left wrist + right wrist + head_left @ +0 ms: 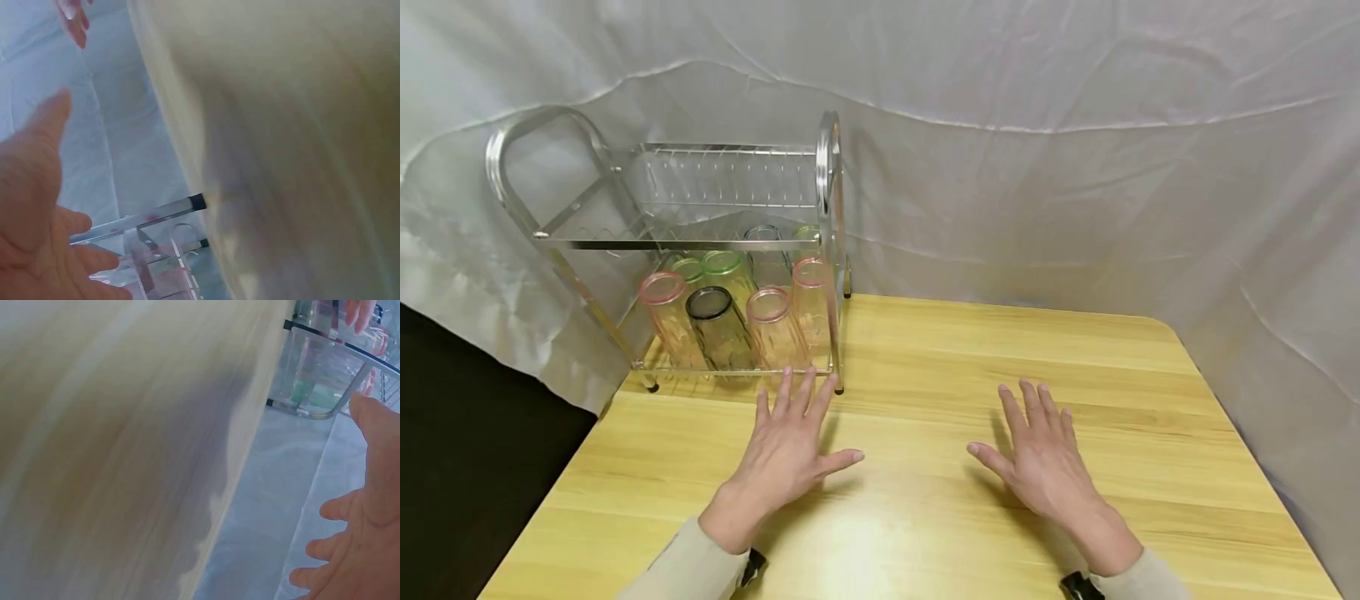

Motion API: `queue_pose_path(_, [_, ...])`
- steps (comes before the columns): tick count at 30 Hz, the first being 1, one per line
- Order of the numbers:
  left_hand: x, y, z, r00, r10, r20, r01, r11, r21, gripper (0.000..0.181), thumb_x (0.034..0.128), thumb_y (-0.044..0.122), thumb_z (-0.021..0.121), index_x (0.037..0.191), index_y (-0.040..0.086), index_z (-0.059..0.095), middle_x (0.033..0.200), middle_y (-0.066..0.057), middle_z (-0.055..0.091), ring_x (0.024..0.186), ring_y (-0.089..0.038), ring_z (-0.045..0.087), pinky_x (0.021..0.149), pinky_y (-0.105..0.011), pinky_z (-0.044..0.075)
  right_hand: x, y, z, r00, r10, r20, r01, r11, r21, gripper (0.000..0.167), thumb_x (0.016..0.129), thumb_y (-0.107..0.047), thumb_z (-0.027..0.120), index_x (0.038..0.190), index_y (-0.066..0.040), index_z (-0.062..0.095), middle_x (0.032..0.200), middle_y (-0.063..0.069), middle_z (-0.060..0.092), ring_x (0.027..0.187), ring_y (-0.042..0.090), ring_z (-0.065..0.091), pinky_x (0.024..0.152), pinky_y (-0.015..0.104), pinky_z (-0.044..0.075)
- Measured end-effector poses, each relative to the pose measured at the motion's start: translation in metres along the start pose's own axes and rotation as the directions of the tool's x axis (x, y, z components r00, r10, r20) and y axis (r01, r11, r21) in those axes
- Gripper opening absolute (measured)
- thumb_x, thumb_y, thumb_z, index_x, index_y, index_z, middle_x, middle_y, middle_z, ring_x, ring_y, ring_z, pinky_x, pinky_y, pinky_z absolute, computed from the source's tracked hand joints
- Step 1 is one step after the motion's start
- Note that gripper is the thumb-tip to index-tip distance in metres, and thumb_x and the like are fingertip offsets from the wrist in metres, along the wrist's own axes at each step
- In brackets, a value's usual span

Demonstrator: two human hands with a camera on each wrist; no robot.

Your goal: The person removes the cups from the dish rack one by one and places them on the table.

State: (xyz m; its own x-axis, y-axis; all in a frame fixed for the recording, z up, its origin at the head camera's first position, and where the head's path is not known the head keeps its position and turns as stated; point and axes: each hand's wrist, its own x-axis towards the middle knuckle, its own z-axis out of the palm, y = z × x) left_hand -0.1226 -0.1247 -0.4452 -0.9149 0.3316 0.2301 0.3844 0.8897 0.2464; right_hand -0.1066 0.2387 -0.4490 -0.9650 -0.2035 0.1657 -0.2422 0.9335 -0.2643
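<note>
My left hand [786,454] hovers palm down over the wooden table, fingers spread and nothing held. Its fingertips come close to the front edge of a metal dish rack [700,245]. My right hand [1045,467] is likewise spread above the table farther right, holding nothing. On the rack's lower shelf stand several upside-down glasses: a dark one [722,329], pink ones such as the left pink glass [673,321] and the front pink glass [778,329], and a green glass [730,275]. Both wrist views show bare palms, the left palm [31,206] and the right palm [375,519].
The rack's upper tier [730,179] has wire slots and curved end handles. Pale cloth [1037,200] hangs behind and beside the table [970,350]. A dark area [467,450] lies beyond the table's left edge.
</note>
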Motion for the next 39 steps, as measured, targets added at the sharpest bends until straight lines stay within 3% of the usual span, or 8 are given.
queue_pose_path(4, [0.001, -0.001, -0.013, 0.99, 0.047, -0.131, -0.047, 0.999, -0.002, 0.088, 0.0858, 0.054, 0.084, 0.154, 0.009, 0.051, 0.153, -0.023, 0.054, 0.144, -0.048, 0.048, 0.111, -0.066, 0.047, 0.003, -0.008, 0.005, 0.997, -0.03, -0.073, 0.037, 0.995, 0.087, 0.086, 0.101, -0.052, 0.067, 0.161, 0.0, 0.036, 0.166, 0.031, 0.03, 0.15, 0.055, 0.031, 0.113, 0.074, 0.036])
queue_pose_path(7, [0.006, -0.004, -0.023, 0.962, 0.063, -0.264, -0.063, 0.998, 0.008, 0.062, 0.0842, 0.031, 0.091, 0.135, 0.005, 0.066, 0.128, -0.019, 0.069, 0.118, -0.04, 0.064, 0.092, -0.051, 0.059, 0.007, -0.016, 0.01, 0.984, -0.055, -0.171, 0.081, 0.986, 0.148, 0.069, 0.101, -0.037, 0.071, 0.152, 0.004, 0.048, 0.154, 0.03, 0.046, 0.139, 0.052, 0.047, 0.103, 0.068, 0.049])
queue_pose_path(12, [0.022, -0.013, -0.042, 0.91, 0.054, -0.412, -0.051, 0.999, 0.017, 0.028, 0.0838, 0.013, 0.089, 0.107, 0.005, 0.076, 0.099, -0.014, 0.072, 0.091, -0.033, 0.064, 0.068, -0.043, 0.058, 0.017, -0.031, 0.016, 0.964, -0.052, -0.26, 0.113, 0.968, 0.223, 0.046, 0.099, -0.023, 0.075, 0.135, 0.004, 0.063, 0.133, 0.023, 0.065, 0.125, 0.043, 0.06, 0.097, 0.06, 0.056])
queue_pose_path(19, [0.048, -0.031, -0.067, 0.868, 0.028, -0.497, -0.015, 0.999, 0.032, 0.027, 0.0826, 0.009, 0.089, 0.105, 0.003, 0.076, 0.097, -0.018, 0.069, 0.087, -0.039, 0.057, 0.074, -0.047, 0.05, 0.035, -0.05, 0.023, 0.97, -0.045, -0.24, 0.111, 0.957, 0.269, 0.039, 0.1, -0.023, 0.074, 0.13, 0.001, 0.068, 0.13, 0.018, 0.069, 0.124, 0.039, 0.063, 0.1, 0.057, 0.056])
queue_pose_path(21, [0.054, -0.035, -0.072, 0.872, 0.017, -0.488, 0.0, 0.999, 0.035, 0.034, 0.0815, 0.009, 0.091, 0.11, 0.003, 0.074, 0.102, -0.021, 0.067, 0.092, -0.042, 0.056, 0.08, -0.051, 0.048, 0.039, -0.054, 0.026, 0.968, -0.056, -0.243, 0.122, 0.955, 0.269, 0.039, 0.099, -0.022, 0.076, 0.129, 0.001, 0.068, 0.129, 0.018, 0.069, 0.123, 0.038, 0.064, 0.099, 0.056, 0.056])
queue_pose_path(24, [0.06, -0.039, -0.078, 0.897, -0.02, -0.441, 0.035, 0.999, 0.026, 0.044, 0.0805, 0.011, 0.092, 0.118, 0.003, 0.071, 0.116, -0.028, 0.064, 0.106, -0.05, 0.055, 0.089, -0.058, 0.048, 0.042, -0.06, 0.03, 0.967, -0.069, -0.246, 0.136, 0.954, 0.268, 0.039, 0.097, -0.021, 0.078, 0.128, 0.0, 0.069, 0.127, 0.017, 0.07, 0.121, 0.037, 0.065, 0.098, 0.053, 0.058])
queue_pose_path(30, [0.072, -0.038, -0.087, 0.952, -0.165, -0.256, 0.176, 0.984, 0.018, 0.066, 0.087, 0.02, 0.088, 0.144, 0.003, 0.059, 0.141, -0.036, 0.051, 0.124, -0.06, 0.046, 0.098, -0.067, 0.048, 0.047, -0.065, 0.034, 0.963, -0.079, -0.259, 0.149, 0.953, 0.263, 0.04, 0.094, -0.021, 0.081, 0.126, 0.0, 0.07, 0.126, 0.016, 0.071, 0.119, 0.035, 0.067, 0.097, 0.051, 0.059])
queue_pose_path(39, [0.09, -0.035, -0.098, 0.97, -0.243, -0.035, 0.243, 0.97, 0.01, 0.074, 0.0938, 0.02, 0.081, 0.158, 0.009, 0.045, 0.154, -0.03, 0.044, 0.117, -0.058, 0.05, 0.086, -0.066, 0.054, 0.057, -0.073, 0.034, 0.964, -0.095, -0.247, 0.168, 0.941, 0.294, 0.044, 0.094, -0.024, 0.082, 0.129, -0.001, 0.069, 0.13, 0.017, 0.07, 0.124, 0.036, 0.065, 0.102, 0.052, 0.057])
